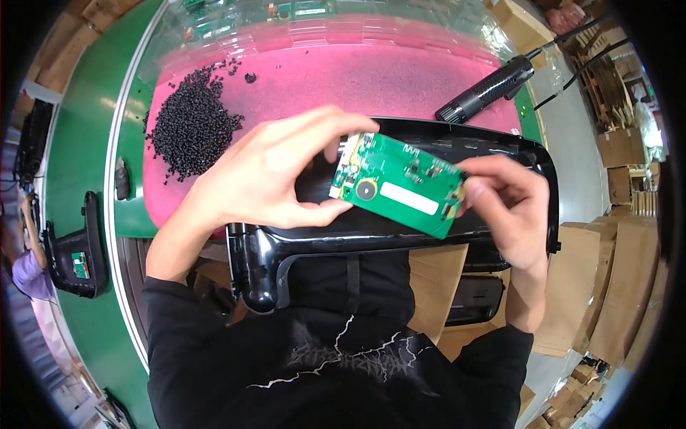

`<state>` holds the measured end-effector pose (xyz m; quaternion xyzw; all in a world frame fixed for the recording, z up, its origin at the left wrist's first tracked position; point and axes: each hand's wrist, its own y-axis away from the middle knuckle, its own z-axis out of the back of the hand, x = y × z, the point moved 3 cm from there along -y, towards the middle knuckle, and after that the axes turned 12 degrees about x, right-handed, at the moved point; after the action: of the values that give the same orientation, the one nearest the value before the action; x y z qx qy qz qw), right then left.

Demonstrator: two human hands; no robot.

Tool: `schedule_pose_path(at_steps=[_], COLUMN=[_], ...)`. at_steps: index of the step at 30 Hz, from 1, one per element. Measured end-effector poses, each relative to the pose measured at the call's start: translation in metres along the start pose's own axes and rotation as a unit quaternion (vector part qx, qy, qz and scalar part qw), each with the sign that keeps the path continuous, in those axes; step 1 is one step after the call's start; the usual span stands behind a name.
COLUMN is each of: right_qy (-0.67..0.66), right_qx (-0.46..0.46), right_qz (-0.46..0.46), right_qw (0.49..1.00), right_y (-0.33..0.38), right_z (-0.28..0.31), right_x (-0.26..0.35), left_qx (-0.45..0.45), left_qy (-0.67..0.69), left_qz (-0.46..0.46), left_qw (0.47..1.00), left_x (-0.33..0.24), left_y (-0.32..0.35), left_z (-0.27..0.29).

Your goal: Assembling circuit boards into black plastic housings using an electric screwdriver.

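A green circuit board [400, 168], with a round buzzer-like part and a white label, is held tilted between my two hands. My left hand [275, 168] grips its left end, thumb below and fingers above. At the right end, my right hand [509, 204] pinches the board's edge between thumb and fingers. Beneath it lies a large glossy black plastic housing [321, 247] across the near side of the pink mat and over my lap. The board hides part of the housing's inside.
A heap of small black screws [193, 121] lies on the pink mat [321, 79]. A black electric screwdriver [486, 89] rests at the right. Clear plastic trays with boards stand behind. Left, another black housing [75, 247] holds a board, near another person's arm [32, 232]. Cardboard boxes [572, 286] stand right.
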<state>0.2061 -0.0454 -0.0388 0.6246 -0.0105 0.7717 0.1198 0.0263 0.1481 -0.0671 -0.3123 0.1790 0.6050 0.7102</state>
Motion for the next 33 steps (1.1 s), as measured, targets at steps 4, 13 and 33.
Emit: schedule_pose_path(at_steps=[4, 13, 33], right_qy=[0.026, 0.332, 0.346], right_qx=[0.048, 0.038, 0.038], right_qz=[-0.030, 0.076, 0.063], right_qw=[0.998, 0.940, 0.935], right_y=[0.009, -0.019, -0.028], right_z=[-0.008, -0.003, -0.014], right_x=[-0.020, -0.040, -0.048], left_qx=[0.079, 0.136, 0.122], left_qy=[0.022, -0.103, -0.143], left_qz=[0.061, 0.146, 0.114], left_qw=[0.995, 0.974, 0.976], left_x=[0.005, 0.010, 0.014], left_y=[0.002, -0.001, 0.007], left_z=[-0.015, -0.018, -0.021])
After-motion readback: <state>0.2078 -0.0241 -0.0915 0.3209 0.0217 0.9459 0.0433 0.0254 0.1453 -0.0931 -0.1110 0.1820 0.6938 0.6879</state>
